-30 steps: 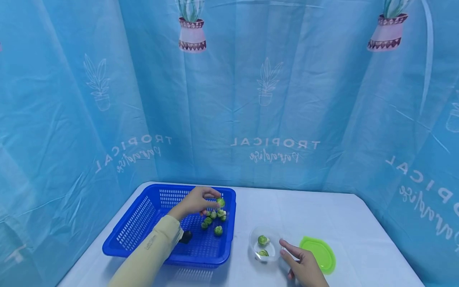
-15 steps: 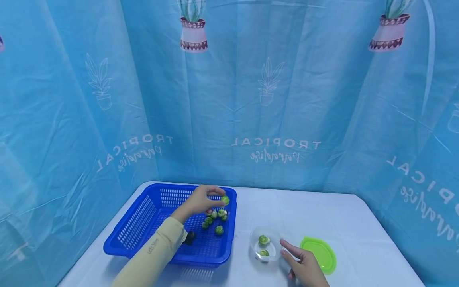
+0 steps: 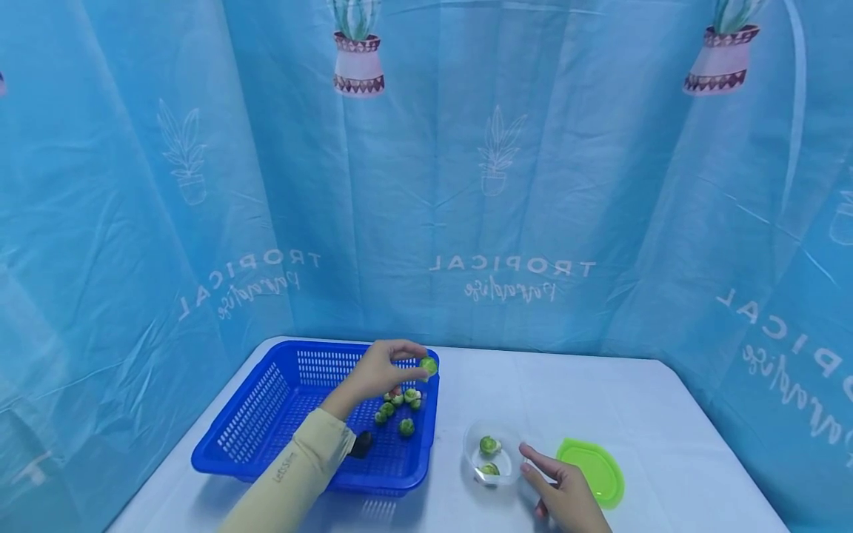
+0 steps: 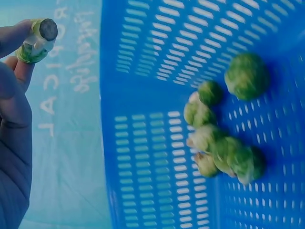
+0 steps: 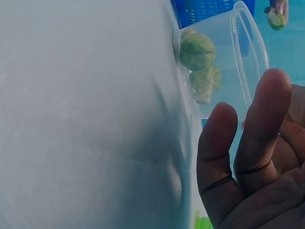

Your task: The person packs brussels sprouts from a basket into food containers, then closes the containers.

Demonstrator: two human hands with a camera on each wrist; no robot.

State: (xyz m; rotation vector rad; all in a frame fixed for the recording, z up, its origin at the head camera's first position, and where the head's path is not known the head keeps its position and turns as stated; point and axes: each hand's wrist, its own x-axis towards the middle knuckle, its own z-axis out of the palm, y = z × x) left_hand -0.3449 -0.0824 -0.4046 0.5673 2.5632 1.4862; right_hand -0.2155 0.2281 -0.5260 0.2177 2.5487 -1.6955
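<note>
My left hand [image 3: 376, 370] pinches a Brussels sprout [image 3: 429, 366] between thumb and fingertips, above the right rim of a blue plastic basket [image 3: 266, 444]. In the left wrist view, the cut stem end of that sprout [image 4: 40, 40] shows. Several more Brussels sprouts [image 3: 406, 427] lie together in the basket's right part. To the right of the basket stands a clear plastic container [image 3: 472, 443] with two sprouts [image 3: 489, 446] inside. My right hand [image 3: 566, 488] is at the container's right side, fingers relaxed and fingertips right at its wall.
A bright green lid [image 3: 597, 472] lies on the white-covered table [image 3: 533, 385], just beyond my right hand. The basket's raised right wall stands between its sprouts and the container. Blue printed curtains [image 3: 426, 222] hang around the back and sides.
My left hand has lifted the pinched Brussels sprout and moved it right, from over the other sprouts to the basket's right rim. The right hand has stayed by the container.
</note>
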